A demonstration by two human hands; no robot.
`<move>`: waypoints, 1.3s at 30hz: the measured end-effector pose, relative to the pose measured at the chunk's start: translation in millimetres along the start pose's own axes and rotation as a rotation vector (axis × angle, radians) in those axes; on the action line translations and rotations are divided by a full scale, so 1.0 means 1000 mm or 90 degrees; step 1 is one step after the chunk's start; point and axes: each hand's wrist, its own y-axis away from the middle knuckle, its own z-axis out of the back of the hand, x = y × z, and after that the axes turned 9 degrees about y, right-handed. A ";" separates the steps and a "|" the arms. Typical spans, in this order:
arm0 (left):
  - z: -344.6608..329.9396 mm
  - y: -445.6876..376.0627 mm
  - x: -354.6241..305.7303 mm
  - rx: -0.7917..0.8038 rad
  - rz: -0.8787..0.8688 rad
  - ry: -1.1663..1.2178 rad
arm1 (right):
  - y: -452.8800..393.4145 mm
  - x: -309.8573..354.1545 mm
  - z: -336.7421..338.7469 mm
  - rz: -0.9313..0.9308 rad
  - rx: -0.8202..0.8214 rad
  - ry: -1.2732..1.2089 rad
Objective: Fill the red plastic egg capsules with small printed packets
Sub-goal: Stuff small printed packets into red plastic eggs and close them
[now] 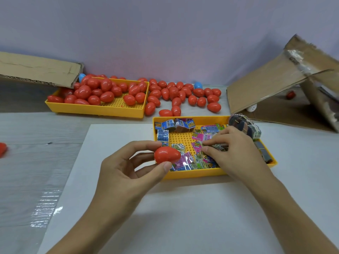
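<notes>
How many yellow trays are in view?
2. One yellow tray at the back left holds red eggs; the other yellow tray, near the hands, holds printed packets. Cardboard could hide more.

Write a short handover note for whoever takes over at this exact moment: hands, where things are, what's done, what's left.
Left hand holds a closed red egg between thumb and fingers.
Right hand pinches a packet in the near tray of packets.
More eggs fill the far tray and lie loose beside it.
Cannot tell which eggs are filled.
Left: open the held egg, put the packet in.
</notes>
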 end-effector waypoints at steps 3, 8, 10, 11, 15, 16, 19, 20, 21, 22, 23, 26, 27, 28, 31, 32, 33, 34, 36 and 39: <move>0.000 0.001 0.001 0.004 0.000 -0.001 | 0.004 -0.001 -0.001 0.014 -0.045 -0.024; 0.001 0.002 0.006 0.014 -0.020 -0.003 | 0.006 -0.001 -0.005 0.005 -0.072 -0.085; 0.001 0.002 0.006 0.020 -0.024 -0.009 | 0.007 -0.002 -0.006 0.006 -0.075 -0.134; 0.001 0.002 0.006 0.021 -0.026 -0.013 | 0.007 -0.004 -0.005 0.013 -0.083 -0.155; 0.002 0.001 0.007 0.007 -0.024 -0.012 | 0.009 -0.007 0.000 0.028 -0.137 -0.276; 0.002 0.001 0.007 0.001 -0.023 -0.010 | 0.010 -0.006 0.001 0.030 -0.158 -0.298; 0.002 0.001 0.004 -0.001 -0.027 -0.002 | 0.017 -0.001 0.009 0.022 -0.162 -0.441; 0.002 0.001 0.003 0.005 -0.026 0.001 | 0.021 0.002 0.013 0.016 -0.131 -0.526; 0.002 0.001 0.003 0.015 -0.026 0.002 | 0.024 0.005 0.016 0.011 -0.096 -0.598; 0.002 0.001 0.002 0.024 -0.029 0.000 | 0.028 0.009 0.018 0.008 -0.062 -0.649; 0.001 0.001 0.002 0.031 -0.033 -0.003 | 0.031 0.013 0.018 0.004 -0.030 -0.683; -0.001 0.001 0.003 0.029 -0.026 0.000 | 0.043 0.024 0.014 0.006 0.033 -0.744; -0.001 0.002 0.003 0.036 -0.032 -0.006 | 0.047 0.027 0.013 0.008 0.043 -0.752; -0.002 0.002 0.003 0.048 -0.041 -0.020 | 0.051 0.030 0.012 0.010 0.048 -0.753; 0.000 0.004 0.003 0.074 -0.052 -0.078 | 0.058 0.037 0.010 0.036 0.037 -0.729; 0.000 0.005 0.002 0.088 -0.049 -0.091 | 0.059 0.039 0.010 0.045 0.027 -0.720; -0.001 0.006 0.001 0.102 -0.049 -0.106 | 0.061 0.040 0.009 0.052 0.017 -0.709; -0.002 0.008 0.001 0.111 -0.052 -0.122 | 0.062 0.041 0.009 0.057 0.009 -0.698; -0.004 0.009 0.002 0.113 -0.052 -0.143 | 0.064 0.041 0.008 0.062 -0.005 -0.676; -0.004 0.008 0.008 0.105 -0.037 -0.120 | 0.064 0.041 0.009 0.068 -0.020 -0.673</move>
